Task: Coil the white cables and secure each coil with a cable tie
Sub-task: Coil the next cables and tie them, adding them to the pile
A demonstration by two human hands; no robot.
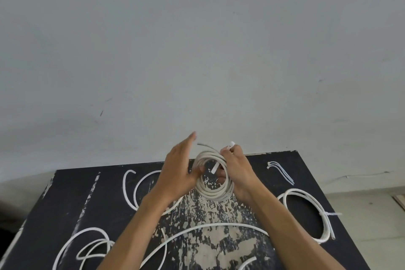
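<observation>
Both hands hold one white coil [213, 178] up just above the worktop [70, 208]. The right hand [237, 173] has its grip clamped round the coil's right side, fingers curled through the middle, and seems to pinch a cable tie [215, 166] across the turns, though the tie is small and partly hidden. The left hand [179, 173] steadies the left side with its thumb hooked over the turns and its fingers straight, not wrapped.

To finish this step well, I judge the turns should stay bunched flat while the tie's tail is fed through its head and pulled snug, since the springy round cable will want to fan open.

Spare ties [281, 171] lie near the far right corner. A tied coil [306, 215] rests on the right; loose cables [94, 245] curl in smooth stiff arcs over black, badly chipped paint.
</observation>
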